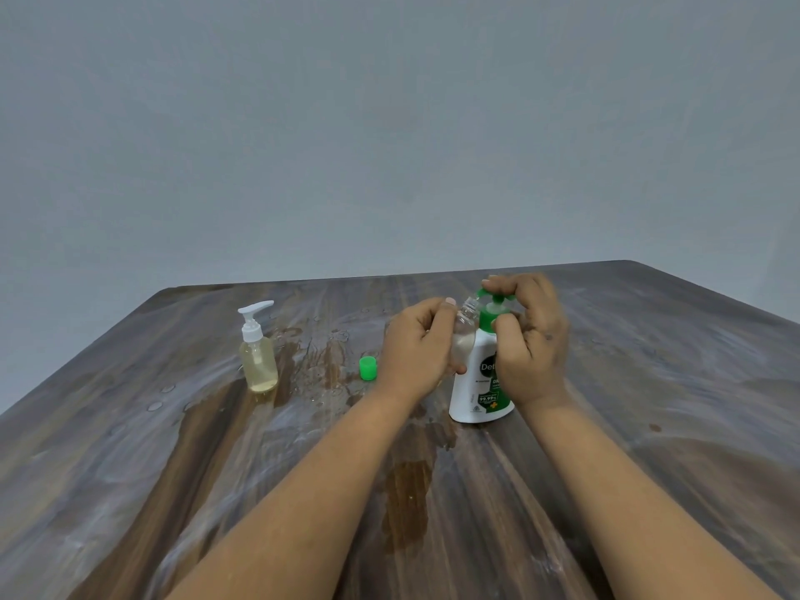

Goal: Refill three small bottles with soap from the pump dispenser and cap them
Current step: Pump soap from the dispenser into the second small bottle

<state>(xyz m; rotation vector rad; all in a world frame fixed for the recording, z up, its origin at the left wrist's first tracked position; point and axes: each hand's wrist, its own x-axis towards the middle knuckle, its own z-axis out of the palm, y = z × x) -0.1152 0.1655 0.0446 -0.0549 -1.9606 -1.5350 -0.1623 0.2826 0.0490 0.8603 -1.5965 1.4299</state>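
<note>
My left hand [415,348] grips a small clear bottle [464,335], tilting its open neck toward the nozzle of the white pump dispenser [480,383] just right of it. My right hand [530,335] curls over the green pump head, fingers on top. A green cap [367,368] lies just left of my left hand; farther left stands a clear pump bottle [258,352] on the wet wooden table [649,426].

- Even, soft, dimmish light; shadows faint.
- Pale glare streaks the wet table [649,383] from 6 to 12 o'clock.
- Right hand [530,335] slightly motion-blurred.
- Wide-angle bending at edges.
</note>
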